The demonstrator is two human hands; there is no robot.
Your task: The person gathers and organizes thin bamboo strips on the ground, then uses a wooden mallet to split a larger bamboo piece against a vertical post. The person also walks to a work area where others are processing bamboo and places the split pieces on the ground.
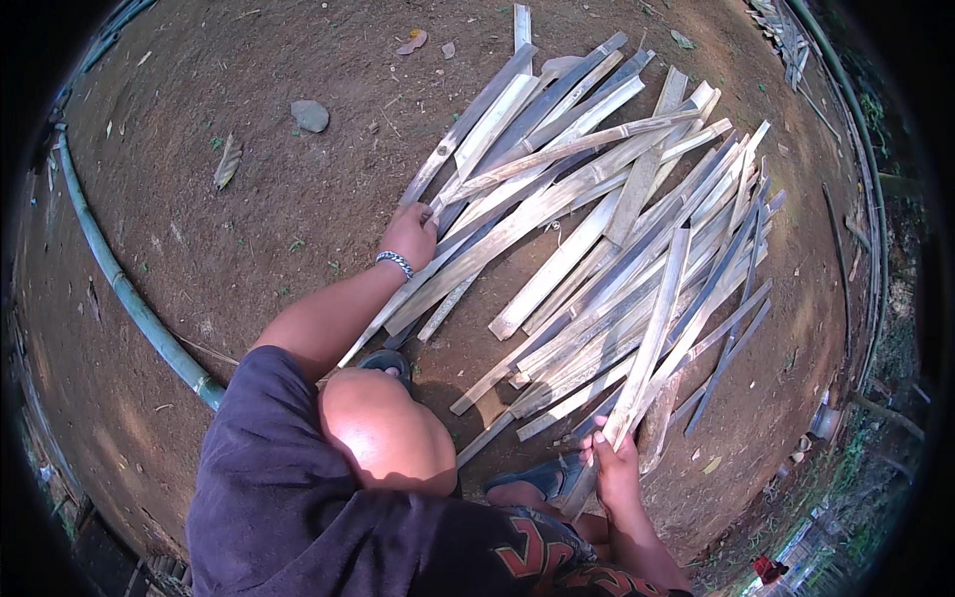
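Observation:
Split bamboo strips lie in a loose, criss-crossed pile on the bare soil before me, pale on some faces and grey on others. My left hand, with a chain bracelet at its wrist, reaches to the pile's left side. Its fingers close at the near end of a long pale strip that slants up across the others. Low in the pile's right part, my right hand grips another bamboo strip near its lower end; this one rises over the strips beneath it. The right fingers are partly hidden behind that strip.
My sandalled feet are close to the pile's near edge. A green bamboo pole curves along the left, and another long pole borders the right. A grey stone and dry leaves dot the soil. More strips lie far right.

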